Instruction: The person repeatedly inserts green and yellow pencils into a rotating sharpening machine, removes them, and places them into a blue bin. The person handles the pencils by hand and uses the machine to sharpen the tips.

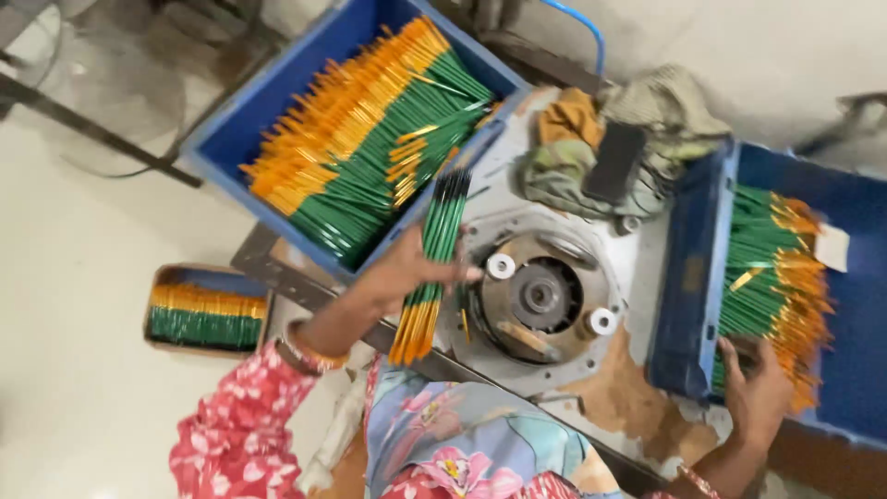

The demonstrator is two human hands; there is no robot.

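Observation:
My left hand (402, 273) is closed around a bundle of green and orange paint brushes (432, 259), held upright just left of a round metal machine head (540, 296). My right hand (758, 393) rests on the near end of a pile of the same brushes (771, 286) inside the blue crate (693, 277) on the right, fingers spread over them. Another blue crate (268, 102) at the upper left is packed with brushes (370, 139) lying side by side.
A small box of brushes (205, 310) sits on the floor at the left. Crumpled rags (647, 120) and a dark phone (614, 162) lie behind the machine. A blue hose (582, 28) curves at the top. The floor is pale.

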